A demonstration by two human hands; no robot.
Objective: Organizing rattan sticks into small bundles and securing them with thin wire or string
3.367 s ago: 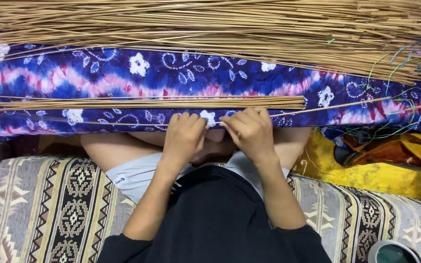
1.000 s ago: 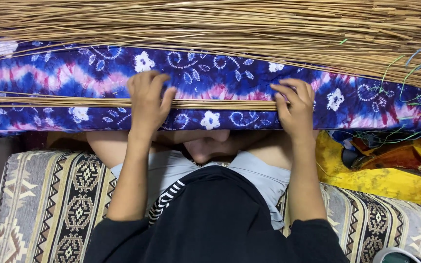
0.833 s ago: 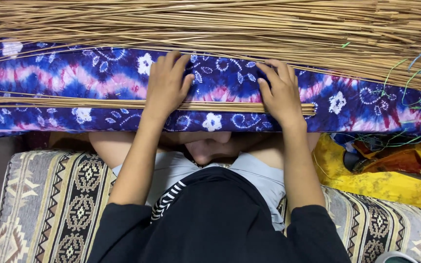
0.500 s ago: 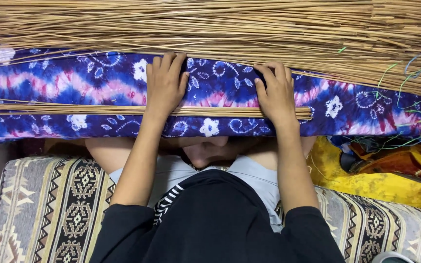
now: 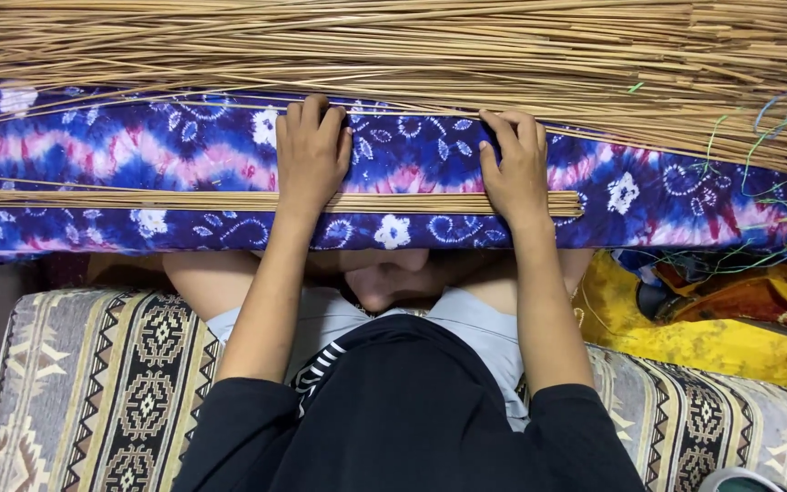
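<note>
Both hands lie flat, fingers spread a little, pressing down on a thin bundle of straight tan sticks. The left hand rests near the middle of the bundle. The right hand rests close to the bundle's right end, which stops just past the fingers. Neither hand grips anything; they only press.

The bundle lies across a long cushion in blue, purple and pink tie-dye cloth with small white flowers. Its near edge hangs over the person's lap. Above the hands, a big heap of loose tan sticks covers the far edge of the cushion, so there is only a narrow strip of bare cloth between the heap and the bundle.

Thin green and blue threads tangle at the right end. Below them lies a crumpled yellow cloth. The person sits on a striped mat with diamond shapes in black, cream and grey
</note>
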